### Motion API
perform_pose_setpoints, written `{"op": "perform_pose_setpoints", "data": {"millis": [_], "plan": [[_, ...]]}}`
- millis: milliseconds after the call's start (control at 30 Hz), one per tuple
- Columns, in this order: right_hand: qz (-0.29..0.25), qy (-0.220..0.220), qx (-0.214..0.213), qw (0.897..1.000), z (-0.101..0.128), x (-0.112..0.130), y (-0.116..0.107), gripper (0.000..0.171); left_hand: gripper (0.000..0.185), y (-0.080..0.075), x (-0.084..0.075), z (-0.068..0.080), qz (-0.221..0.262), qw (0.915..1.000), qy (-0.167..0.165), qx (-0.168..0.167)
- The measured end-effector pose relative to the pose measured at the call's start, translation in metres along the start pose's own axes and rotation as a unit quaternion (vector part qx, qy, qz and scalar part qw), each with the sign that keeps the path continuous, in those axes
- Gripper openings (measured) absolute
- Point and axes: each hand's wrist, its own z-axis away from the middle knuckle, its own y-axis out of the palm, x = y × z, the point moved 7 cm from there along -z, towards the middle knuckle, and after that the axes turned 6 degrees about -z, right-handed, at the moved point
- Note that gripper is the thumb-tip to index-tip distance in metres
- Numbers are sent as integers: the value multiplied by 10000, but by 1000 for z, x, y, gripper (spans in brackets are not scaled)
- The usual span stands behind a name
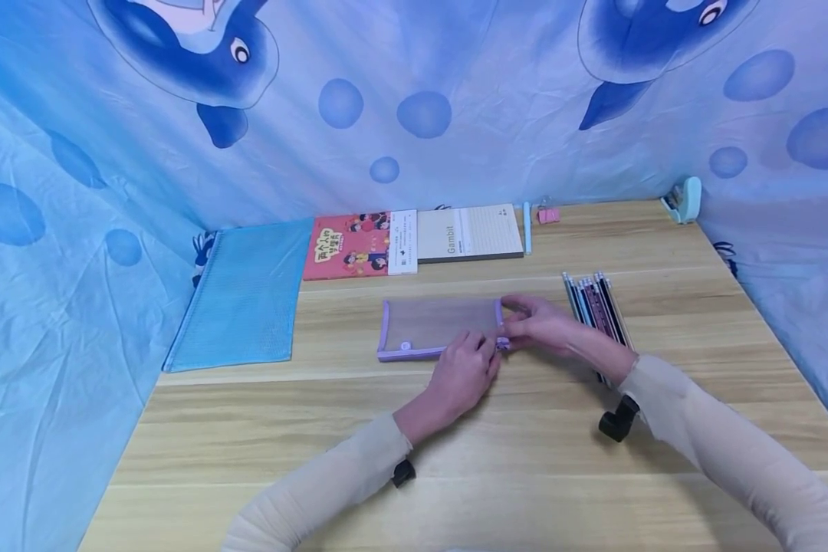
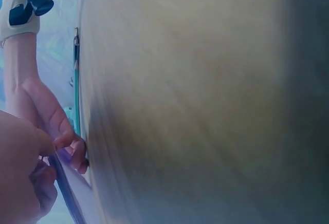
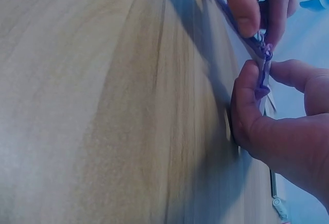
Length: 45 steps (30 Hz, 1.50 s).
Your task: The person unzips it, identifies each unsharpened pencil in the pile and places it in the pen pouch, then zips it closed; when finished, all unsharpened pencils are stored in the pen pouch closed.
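Note:
A mesh zip pouch (image 1: 431, 318) with purple edging lies flat on the wooden table in the head view. At its front right corner my left hand (image 1: 462, 372) pinches the zip end, seen close up in the right wrist view beside the purple zip (image 3: 264, 54). My right hand (image 1: 541, 326) grips the pouch's right edge, with the thumb and fingers on opposite sides of the purple trim. Both hands nearly meet there. Just right of the right hand lies a bundle of pencils (image 1: 596, 303), partly hidden under that forearm.
A blue mesh folder (image 1: 241, 299) lies at the left. Along the back are a red book (image 1: 352, 245), a notepad (image 1: 479, 231), a light blue pen (image 1: 527, 228), a pink clip (image 1: 548, 215) and a turquoise stapler-like item (image 1: 690, 201). Patterned blue sheeting (image 1: 421, 69) hangs behind.

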Motion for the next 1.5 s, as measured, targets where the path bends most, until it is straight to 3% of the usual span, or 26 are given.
{"op": "perform_pose_setpoints", "data": {"millis": [133, 333, 733, 967, 1500], "plan": [[-53, 66, -7, 10000, 1, 0, 3, 86, 31, 0, 4, 0, 290, 9994, -160, 106], [2, -34, 95, 9999, 0, -1, 4, 90, 25, 1, 7, 1, 304, 9992, -223, 91], [676, -44, 360, 9971, -1, 3, -4, 93, 25, 3, 26, 7, 360, 9970, -540, 431], [601, -33, 558, 9966, -3, 6, -12, 94, 23, -2, 51, 20, 428, 9943, -847, 496], [670, 131, 584, 9960, -3, 7, -27, 96, 26, -27, 100, 58, 332, 9917, -1222, 212]]}}
